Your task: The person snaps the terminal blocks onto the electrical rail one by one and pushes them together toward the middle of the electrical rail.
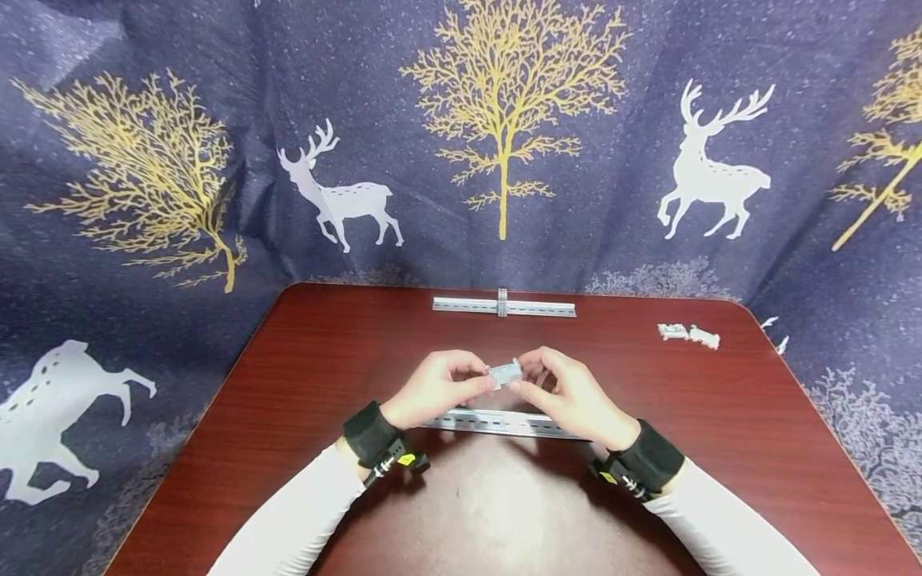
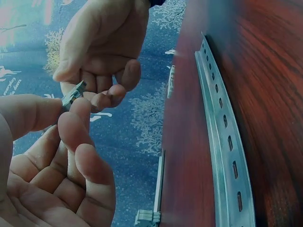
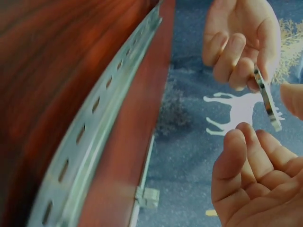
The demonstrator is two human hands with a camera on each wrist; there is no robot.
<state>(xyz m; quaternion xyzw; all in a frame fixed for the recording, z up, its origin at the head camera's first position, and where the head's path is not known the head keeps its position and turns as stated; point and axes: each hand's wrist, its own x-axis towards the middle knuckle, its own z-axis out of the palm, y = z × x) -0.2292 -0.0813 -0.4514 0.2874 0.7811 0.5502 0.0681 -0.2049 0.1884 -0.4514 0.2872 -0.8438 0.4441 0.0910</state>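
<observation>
A thin grey terminal block (image 1: 507, 374) is held above the table between both hands. My left hand (image 1: 435, 390) pinches one end of it between thumb and fingers; the left wrist view shows the block (image 2: 72, 97) edge-on at those fingertips. My right hand (image 1: 576, 394) is at the other end. From the right wrist, its thumb (image 3: 292, 100) and fingers (image 3: 235, 149) stand apart, with the block's free end (image 3: 275, 124) between them in this view. Beneath the hands lies a slotted metal DIN rail (image 1: 504, 423), partly covered by them in the head view.
A second DIN rail (image 1: 464, 305) lies near the table's back edge, with several terminal blocks (image 1: 502, 302) clipped at its middle. Two small pale pieces (image 1: 673, 330) lie at the back right of the brown table (image 1: 346, 344). A patterned dark cloth (image 1: 446, 264) hangs behind.
</observation>
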